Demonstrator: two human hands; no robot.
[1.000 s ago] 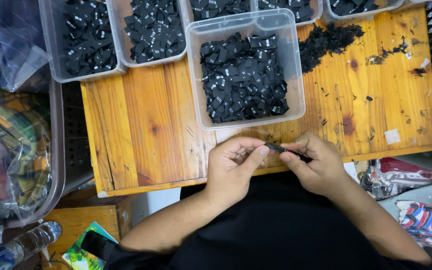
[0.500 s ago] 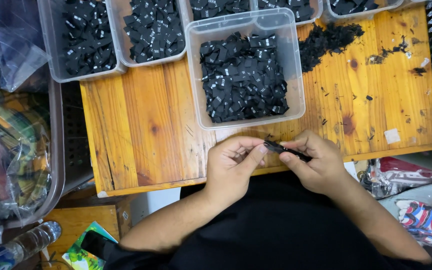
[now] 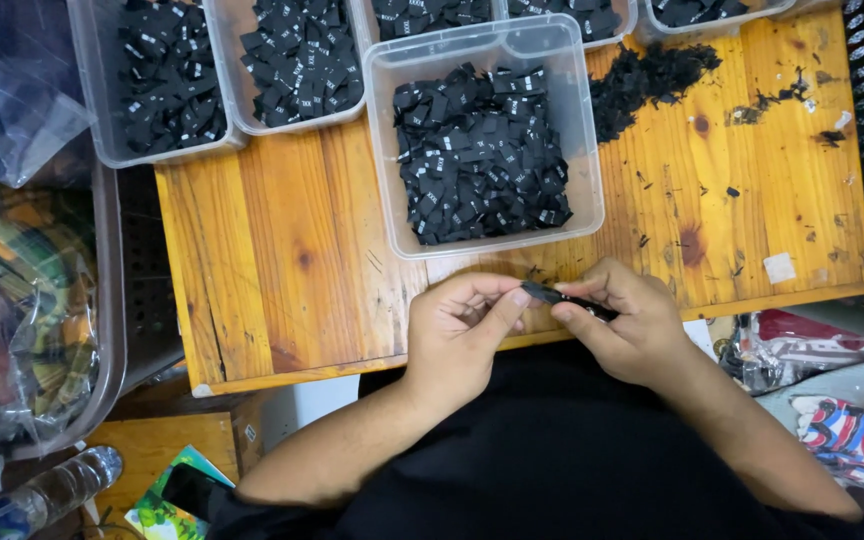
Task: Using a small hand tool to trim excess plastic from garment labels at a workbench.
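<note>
Wooden tabletop (image 3: 282, 260): both hands stay put, left hand (image 3: 462, 325) and right hand (image 3: 622, 320) pinching a black strip (image 3: 564, 297) at six o'clock of the clear tub (image 3: 582, 120).

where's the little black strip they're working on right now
In the head view the black strip is pinched between the left hand and right hand, over the wooden table's near edge, just below the nearest clear bin.
</note>
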